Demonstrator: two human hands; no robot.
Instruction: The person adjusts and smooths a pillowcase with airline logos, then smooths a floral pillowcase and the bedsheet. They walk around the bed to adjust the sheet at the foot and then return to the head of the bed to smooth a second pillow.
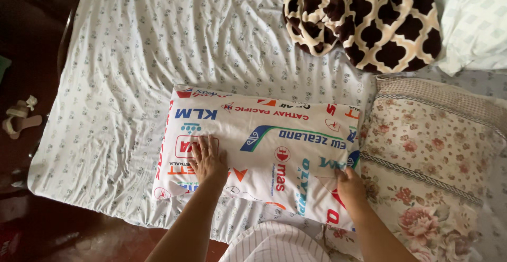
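White logo-printed pillow (264,151) lies under both hands: left hand (207,160) flat, spread; right hand (349,184) pinching its edge.

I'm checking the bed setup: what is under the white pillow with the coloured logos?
The white pillow lies on the patterned bedsheet, both hands pressed on top: left hand, right hand. Whatever lies directly beneath it is covered.
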